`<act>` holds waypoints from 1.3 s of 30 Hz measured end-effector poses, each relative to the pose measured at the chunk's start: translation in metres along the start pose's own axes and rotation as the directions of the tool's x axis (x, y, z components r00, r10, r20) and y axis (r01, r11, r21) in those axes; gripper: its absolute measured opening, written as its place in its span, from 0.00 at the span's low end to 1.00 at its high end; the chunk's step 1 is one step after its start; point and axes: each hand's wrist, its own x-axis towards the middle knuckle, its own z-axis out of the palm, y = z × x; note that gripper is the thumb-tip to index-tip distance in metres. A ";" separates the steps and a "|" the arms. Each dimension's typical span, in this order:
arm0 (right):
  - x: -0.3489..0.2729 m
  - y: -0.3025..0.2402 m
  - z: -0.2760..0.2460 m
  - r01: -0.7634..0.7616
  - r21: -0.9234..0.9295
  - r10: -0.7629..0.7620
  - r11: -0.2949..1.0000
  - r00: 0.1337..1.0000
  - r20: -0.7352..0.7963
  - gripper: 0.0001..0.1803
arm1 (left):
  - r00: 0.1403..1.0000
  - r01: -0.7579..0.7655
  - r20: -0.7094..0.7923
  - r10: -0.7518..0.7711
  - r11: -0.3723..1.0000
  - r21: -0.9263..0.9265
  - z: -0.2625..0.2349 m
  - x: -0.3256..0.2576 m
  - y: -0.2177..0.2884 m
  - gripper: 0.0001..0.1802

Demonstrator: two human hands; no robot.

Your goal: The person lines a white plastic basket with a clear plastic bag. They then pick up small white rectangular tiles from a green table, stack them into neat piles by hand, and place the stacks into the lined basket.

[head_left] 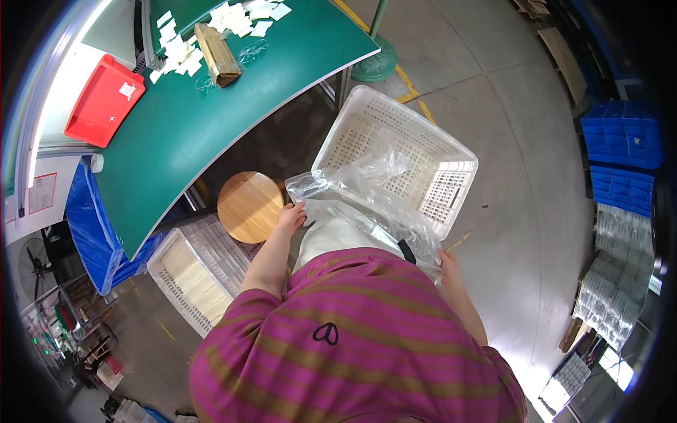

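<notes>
Left hand (290, 215) up at frame centre, forearm rising from the striped shirt, fingers pinched on the near-left edge of the clear plastic bag (367, 204). Right hand (447, 266) lower and to the right, arm bent at the side, closed on the bag's opposite end. Bag stretched between the two hands, long axis running from centre-left down toward lower right, its crumpled upper part draped over the near rim of the white perforated crate (395, 151). Crate sitting on the concrete floor (508, 162) just above centre, tilted diagonally, nothing in it apart from the bag's overhang. Contents of the bag itself: cannot tell through the glare.

Second white crate (194, 271) at lower left, filled with rows of pale flat pieces, touching the blue bin (88, 225) under the worktop. Round wooden stool (250, 206) just beside the left hand. Green worktop (211, 106) curving across the upper left, carrying a red tray (104, 100), a brown paper packet (217, 55) and scattered white slips (233, 17). Blue stacked crates (624, 155) at the right edge, bundles in clear wrap (613, 282) below them.
</notes>
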 end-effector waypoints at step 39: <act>0.016 0.029 -0.024 0.179 -0.950 -0.376 0.258 0.924 0.072 0.26 | 0.988 -0.109 0.043 0.146 0.877 -0.467 0.048 -0.075 -0.006 0.08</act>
